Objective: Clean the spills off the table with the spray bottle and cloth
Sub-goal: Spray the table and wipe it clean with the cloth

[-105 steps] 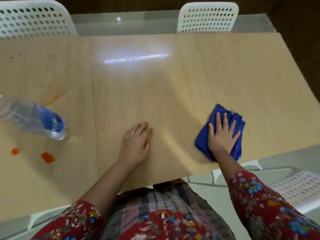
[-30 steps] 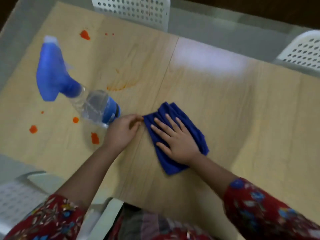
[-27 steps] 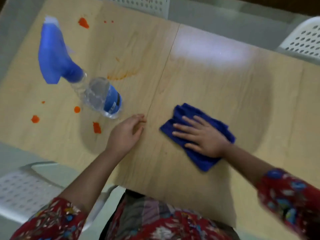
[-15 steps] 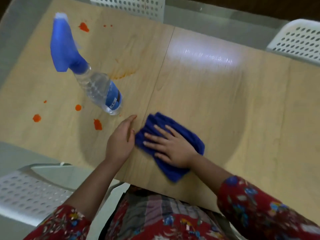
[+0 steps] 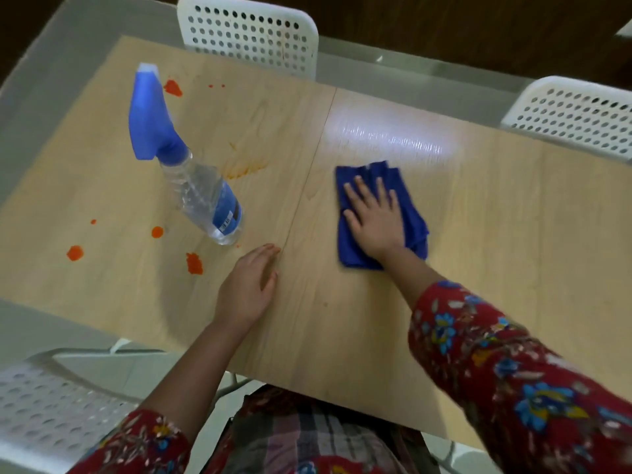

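Note:
A folded blue cloth lies on the light wooden table, right of the centre seam. My right hand presses flat on it with straight, spread fingers. My left hand rests flat on the table near the front edge, holding nothing. A clear spray bottle with a blue trigger head stands left of the seam, just beyond my left hand. Orange spills dot the table's left part, with another blob by the bottle's head and a faint orange smear right of the bottle.
White perforated chairs stand at the far side, at the far right and at the near left. The table's near edge runs just in front of my body.
My right hand has slid the cloth away from my left hand, to the right and farther across the table. My left hand and the bottle have stayed in place.

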